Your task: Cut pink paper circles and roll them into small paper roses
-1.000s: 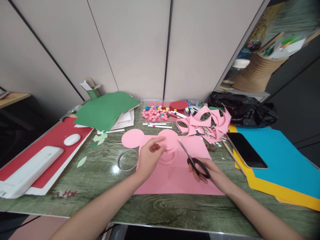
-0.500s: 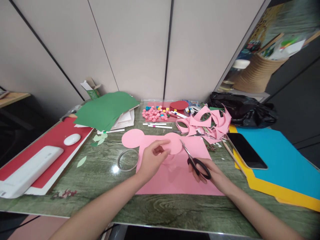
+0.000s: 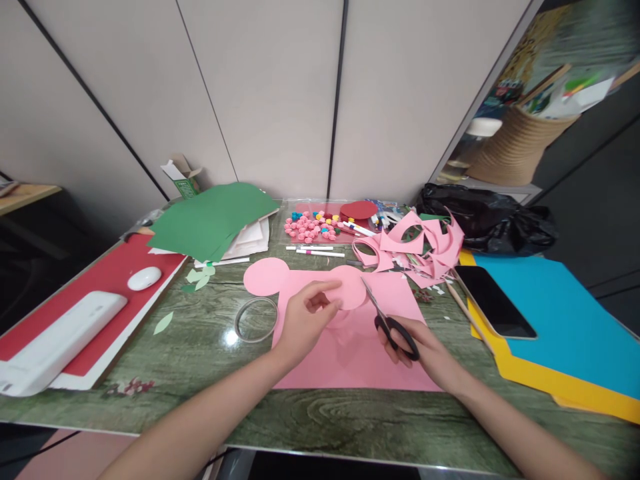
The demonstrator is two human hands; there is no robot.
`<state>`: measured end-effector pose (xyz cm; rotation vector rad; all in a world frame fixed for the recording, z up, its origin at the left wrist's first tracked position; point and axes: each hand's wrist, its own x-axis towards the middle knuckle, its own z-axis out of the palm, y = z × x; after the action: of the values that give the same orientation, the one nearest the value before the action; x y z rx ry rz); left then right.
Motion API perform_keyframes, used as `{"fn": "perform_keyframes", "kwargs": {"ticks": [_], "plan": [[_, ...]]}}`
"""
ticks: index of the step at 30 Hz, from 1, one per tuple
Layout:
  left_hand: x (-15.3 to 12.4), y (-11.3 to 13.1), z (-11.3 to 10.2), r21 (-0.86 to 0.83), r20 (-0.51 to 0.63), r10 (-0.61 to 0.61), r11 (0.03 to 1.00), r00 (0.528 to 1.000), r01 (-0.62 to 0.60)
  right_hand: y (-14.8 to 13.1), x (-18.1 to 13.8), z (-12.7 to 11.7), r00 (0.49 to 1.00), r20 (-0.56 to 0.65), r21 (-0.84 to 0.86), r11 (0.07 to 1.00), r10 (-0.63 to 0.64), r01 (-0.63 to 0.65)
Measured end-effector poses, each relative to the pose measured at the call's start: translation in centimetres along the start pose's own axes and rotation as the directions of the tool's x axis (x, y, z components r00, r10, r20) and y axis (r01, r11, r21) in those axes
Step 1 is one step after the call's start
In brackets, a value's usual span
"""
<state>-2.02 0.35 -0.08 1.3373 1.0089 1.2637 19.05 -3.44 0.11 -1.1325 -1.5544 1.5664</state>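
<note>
My left hand (image 3: 309,319) pinches a pink paper circle (image 3: 351,288) by its left edge, holding it above a pink sheet of paper (image 3: 315,370). In my right hand (image 3: 417,347) is a pair of black-handled scissors (image 3: 387,323). Their blades point up and left, with the tips beside the circle's right edge. Whether the blades touch the paper I cannot tell. Another pink paper circle (image 3: 266,277) lies at the sheet's upper left corner. A roll of tape (image 3: 256,320) rests left of my left hand.
Pink paper scraps (image 3: 415,243) are heaped behind the scissors. A clear tray (image 3: 310,230) of small coloured pieces stands by the wall. On the right, a phone (image 3: 495,301) lies on blue and yellow sheets (image 3: 570,320). Green sheets (image 3: 215,217) and a white device (image 3: 63,343) are on the left.
Both hands hold nearly the same pose. The scissors' handles have shifted very slightly to the left, and the view has moved a touch.
</note>
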Motion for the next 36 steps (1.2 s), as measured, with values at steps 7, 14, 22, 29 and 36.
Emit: {"fn": "perform_keyframes", "kwargs": {"ticks": [7,14,22,29,36], "plan": [[0.1,0.0,-0.1,0.01,0.006,0.016,1.0,1.0,-0.016,0.0,-0.1,-0.1,1.0,-0.013,-0.027,1.0,0.005,-0.005],[0.3,0.2,-0.4,0.039,0.026,0.035,0.999,0.999,-0.036,-0.5,-0.2,-0.4,1.0,-0.005,-0.085,0.996,0.019,-0.02],[0.5,0.2,-0.7,0.038,0.039,0.057,0.998,0.998,-0.059,-1.0,-0.1,-0.6,1.0,0.005,-0.132,0.991,0.004,-0.003],[0.5,0.6,-0.8,0.051,0.017,0.074,0.996,0.997,-0.075,-1.0,-0.2,-0.9,1.0,0.009,-0.164,0.986,0.003,-0.002],[0.3,0.5,-0.5,0.012,-0.024,0.063,0.998,0.998,-0.062,-1.0,-0.2,-0.9,1.0,0.004,-0.162,0.987,0.002,-0.002]]}}
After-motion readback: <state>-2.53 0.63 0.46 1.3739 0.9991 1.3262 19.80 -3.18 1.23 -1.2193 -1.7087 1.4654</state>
